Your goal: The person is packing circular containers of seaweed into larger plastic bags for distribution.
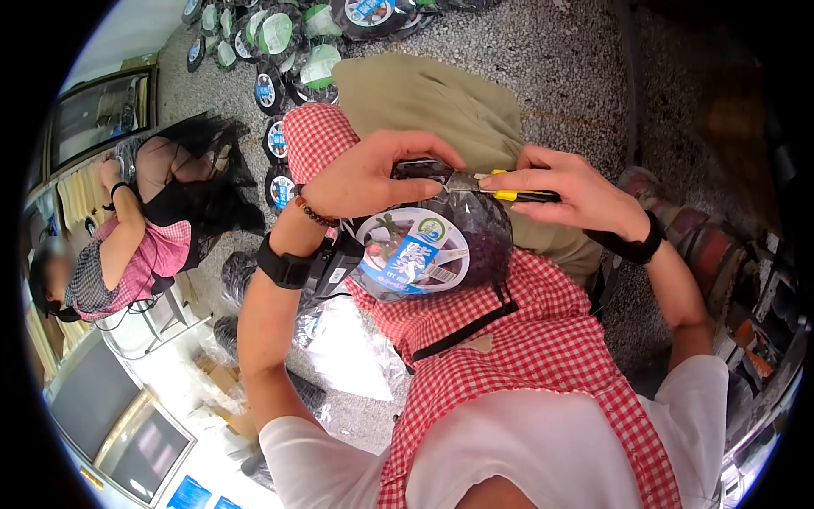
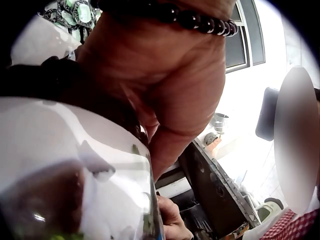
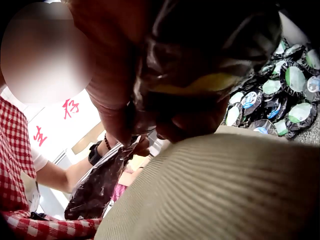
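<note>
Two hands: both at one package, above the lap of a seated person.
Left hand (image 1: 363,176): grips the upper edge of the package, thumb across its front.
Right hand (image 1: 581,188): grips a cutter, fingers round the handle.
Cutter (image 1: 536,196): yellow and black, lying sideways; front end at the wrapping, just beside the left thumb.
Package (image 1: 487,233): dark, in shiny clear wrapping, on the lap over the apron, between the forearms.
Label (image 1: 409,265): round, on the package, with a blue band, facing the head camera.
Apron (image 1: 517,339): red and white checks, worn over a white shirt (image 1: 526,441).
Trousers (image 1: 424,110): olive, stretching beyond the package.
Wrists: beads (image 1: 315,210) and a black band (image 1: 284,267) on the left.
Floor (image 1: 572,76): grey, speckled; other packages (image 1: 275,36) with green or blue labels lie heaped beyond the trousers.
Second person (image 1: 127,246): at the head view's left, in a pink checked apron.
Right wrist view: finger detail too dark to tell.
</note>
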Available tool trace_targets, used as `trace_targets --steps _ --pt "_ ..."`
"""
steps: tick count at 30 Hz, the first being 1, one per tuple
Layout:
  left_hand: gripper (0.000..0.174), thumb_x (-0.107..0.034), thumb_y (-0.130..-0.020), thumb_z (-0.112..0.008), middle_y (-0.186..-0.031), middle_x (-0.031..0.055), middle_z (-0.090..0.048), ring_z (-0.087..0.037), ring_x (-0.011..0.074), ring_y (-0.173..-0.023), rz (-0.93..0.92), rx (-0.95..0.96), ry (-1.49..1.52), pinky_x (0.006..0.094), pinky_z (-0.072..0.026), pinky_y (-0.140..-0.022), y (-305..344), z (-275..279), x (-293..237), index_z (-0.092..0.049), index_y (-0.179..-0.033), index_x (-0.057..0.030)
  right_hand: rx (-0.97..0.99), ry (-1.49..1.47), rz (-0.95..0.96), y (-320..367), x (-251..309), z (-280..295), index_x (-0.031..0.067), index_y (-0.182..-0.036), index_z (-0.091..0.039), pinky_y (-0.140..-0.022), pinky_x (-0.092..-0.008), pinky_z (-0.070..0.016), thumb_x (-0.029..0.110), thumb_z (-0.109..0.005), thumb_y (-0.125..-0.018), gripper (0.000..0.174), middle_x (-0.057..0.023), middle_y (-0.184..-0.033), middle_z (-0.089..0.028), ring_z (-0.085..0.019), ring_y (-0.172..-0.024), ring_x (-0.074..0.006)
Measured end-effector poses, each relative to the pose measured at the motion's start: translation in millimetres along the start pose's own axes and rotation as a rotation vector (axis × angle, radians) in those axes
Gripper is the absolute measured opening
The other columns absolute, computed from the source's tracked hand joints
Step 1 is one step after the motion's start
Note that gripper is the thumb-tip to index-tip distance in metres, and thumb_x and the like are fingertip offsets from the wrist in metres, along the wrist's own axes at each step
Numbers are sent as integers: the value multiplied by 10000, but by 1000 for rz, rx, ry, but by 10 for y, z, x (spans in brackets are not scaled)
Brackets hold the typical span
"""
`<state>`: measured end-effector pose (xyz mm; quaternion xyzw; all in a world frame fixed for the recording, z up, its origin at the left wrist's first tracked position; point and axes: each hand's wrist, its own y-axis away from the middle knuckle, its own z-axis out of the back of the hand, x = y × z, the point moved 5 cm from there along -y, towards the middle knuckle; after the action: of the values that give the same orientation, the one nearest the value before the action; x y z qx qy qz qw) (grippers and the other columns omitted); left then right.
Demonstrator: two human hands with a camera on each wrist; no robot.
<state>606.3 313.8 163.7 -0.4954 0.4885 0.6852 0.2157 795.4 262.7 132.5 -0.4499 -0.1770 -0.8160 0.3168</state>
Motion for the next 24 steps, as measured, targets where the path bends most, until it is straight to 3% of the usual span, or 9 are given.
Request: trace_targets --steps 2,6,8,11,14,16,18,19,24 --pt "300 -6 -794 -588 -994 33 -601 -531 92 -926 -22 35 39 244 -438 -829 -21 -17 -10 -562 -1093 3 18 -311 174 -11 -28 -28 96 -1187 -575 -658 -296 -444 87 -610 -769 420 -75 -881 -545 -542 -720 -191" --pt "305 -2 -795 -585 -1011 42 -603 -536 106 -946 -11 21 15 249 -434 -852 -30 19 47 -561 -1100 2 -37 -628 70 90 -181 -94 35 -1223 -523 -656 -270 -429 102 -599 -804 430 -27 -941 -556 -512 -725 -128" --pt "313 -4 -796 -585 -1030 50 -604 -540 119 -969 -107 19 -42 259 -429 -878 -17 28 40 -557 -1109 1 96 -923 -369 178 -251 -164 51 -1267 -485 -863 -267 -402 121 -586 -835 450 -41 -1127 -562 -506 -996 -110" --pt "317 -13 -795 -591 -1043 55 -604 -542 127 -985 -29 24 19 265 -425 -892 10 44 48 -556 -1109 3 -33 -793 -242 137 -166 -87 59 -1285 -457 -892 -267 -399 101 -612 -810 502 -64 -1161 -544 -504 -1050 -124" --pt "339 -22 -792 -603 -1047 60 -603 -540 121 -987 -125 33 -23 265 -422 -892 10 44 62 -545 -1124 6 -229 -561 -201 61 44 -30 54 -1283 -435 -887 -275 -408 82 -645 -775 550 -84 -1193 -519 -513 -1055 -130" --pt "350 -23 -792 -606 -1050 66 -602 -540 121 -991 -82 26 10 264 -421 -892 7 34 69 -535 -1133 11 -268 -510 -195 -12 93 -107 47 -1241 -436 -849 -283 -436 63 -670 -741 551 -93 -1104 -571 -556 -992 -130" --pt "362 -24 -792 -608 -1053 71 -601 -540 120 -995 -40 16 41 262 -420 -891 4 21 102 -525 -1143 16 -312 -511 -150 -116 176 -162 33 -1183 -435 -780 -227 -420 -4 -659 -750 489 -30 -929 -558 -521 -830 -86" --pt "372 -26 -793 -610 -1059 77 -601 -539 120 -1003 -63 5 91 261 -419 -890 -4 24 133 -517 -1150 22 -360 -563 -115 -195 241 -162 35 -1124 -468 -786 -296 -470 65 -675 -732 444 -68 -895 -637 -623 -871 -161" --pt "442 -6 -766 -656 -1114 100 -588 -536 145 -1043 -34 -75 219 267 -421 -904 50 24 163 -494 -1175 33 -373 -364 -79 -392 342 -158 27 -1103 -471 -746 -329 -476 87 -689 -726 439 -140 -940 -619 -621 -883 -280"
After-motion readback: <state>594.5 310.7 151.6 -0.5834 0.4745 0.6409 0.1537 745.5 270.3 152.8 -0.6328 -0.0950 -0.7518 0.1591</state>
